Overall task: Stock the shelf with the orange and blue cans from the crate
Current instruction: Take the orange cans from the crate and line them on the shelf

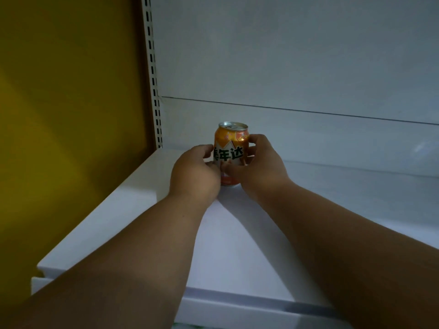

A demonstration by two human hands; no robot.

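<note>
A dim store aisle: a white metal shelf (237, 245) runs from the near front lip back to a pale grey back panel (285, 55), with a slotted white upright post (152, 67) at its left rear corner and a mustard-yellow wall (59, 91) beyond the left edge.

Nearest the camera, two bare forearms reach in over the shelf's front edge and converge towards the middle of the board. Further in, the left hand (193, 173) and the right hand (259, 162) close on one upright orange aluminium drink can (231, 148) from either side. The left grip has its fingers curled against the can's left flank; the right grip wraps its thumb and fingers round the right side near the top band. The can's base appears to sit on the shelf, though the hands and the low light hide most of the contact line, so that is not certain.

As to progress, this looks like the very start: it is the only can on the visible stretch of shelf, standing towards the left rear. No blue can is in view, and neither is the crate. Almost all the stocking seems still to do, once both hands let go of this first can.
</note>
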